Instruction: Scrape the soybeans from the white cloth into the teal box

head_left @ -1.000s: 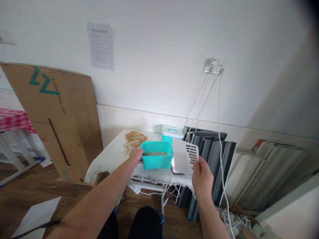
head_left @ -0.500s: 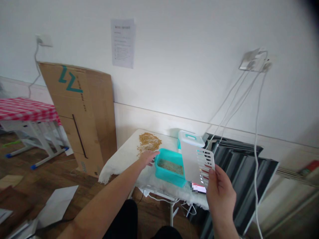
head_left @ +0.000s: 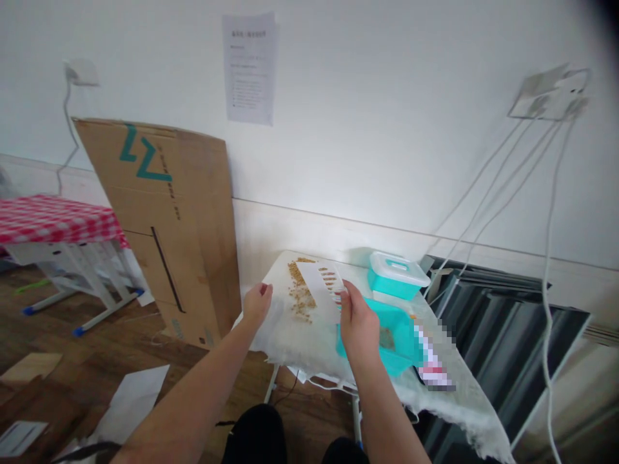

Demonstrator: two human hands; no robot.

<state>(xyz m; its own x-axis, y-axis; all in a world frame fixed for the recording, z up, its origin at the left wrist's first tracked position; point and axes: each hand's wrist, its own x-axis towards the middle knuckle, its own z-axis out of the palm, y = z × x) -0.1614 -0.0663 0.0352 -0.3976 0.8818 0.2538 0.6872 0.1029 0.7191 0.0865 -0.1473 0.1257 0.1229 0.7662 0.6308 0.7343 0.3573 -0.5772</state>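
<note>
White plastic: slotted plate [head_left: 313,283], task item, over the right part of the yellow grains [head_left: 300,298], left of the open teal tub [head_left: 396,367]. Can't tell if its edge touches the desk [head_left: 314,335] or hangs just above.

Right hand [head_left: 360,322]: grip pinching the plate at its slotted end, thumb uppermost; solid end points away, toward the pile. Forearm passes in front of the open tub, hiding part of it. Left hand [head_left: 257,304]: fingers curled, near the desk's left edge, apart from the grains; nothing visible in it, can't tell how fully that grip is closed.

Progress, as judged: plate in hand and at the pile, so the handling of the grains looks early. Grains lie loose: denser at the far end, scattered thinly at the near end. Part of the pile is under or behind the plate, so amount unclear. No grains clearly seen riding on the plate.

Open tub holds some greyish-brown loose material [head_left: 387,338]; can't tell if any yellow grains are mixed in. Lidded teal tub [head_left: 391,283] stands behind it with white lid [head_left: 403,267] on. Loose grains on the desk are what's left.
</note>
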